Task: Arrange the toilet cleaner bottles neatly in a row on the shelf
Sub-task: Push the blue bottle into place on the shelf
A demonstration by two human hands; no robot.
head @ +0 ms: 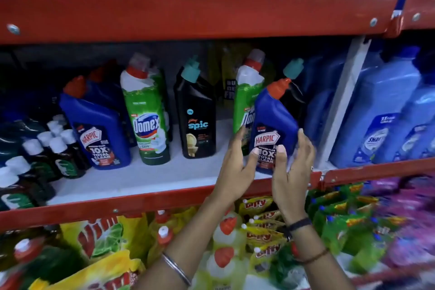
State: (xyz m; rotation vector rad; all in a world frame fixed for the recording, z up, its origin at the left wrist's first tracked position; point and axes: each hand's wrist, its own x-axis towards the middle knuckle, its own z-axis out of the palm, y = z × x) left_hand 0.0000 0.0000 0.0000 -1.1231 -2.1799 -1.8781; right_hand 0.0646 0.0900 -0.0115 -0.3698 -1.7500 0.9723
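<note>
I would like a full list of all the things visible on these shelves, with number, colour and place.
Harpic bottle: one, blue with red cap, middle shelf right, between both hands.
Second Harpic bottle: one in front, blue, middle shelf left; more behind, number unclear.
Domex bottle: one, green and white, left of centre.
Second Domex bottle: one, green and white, behind the held Harpic.
Spic bottle: one, black with teal cap, centre.
Small dark bottles: several, white caps, far left.
Pale blue bottles: several, far right.
Shelf rail: red, above.
Yellow pouches: lower shelf.
Left hand: on the bottle's left side.
Right hand: on its right side.
</note>
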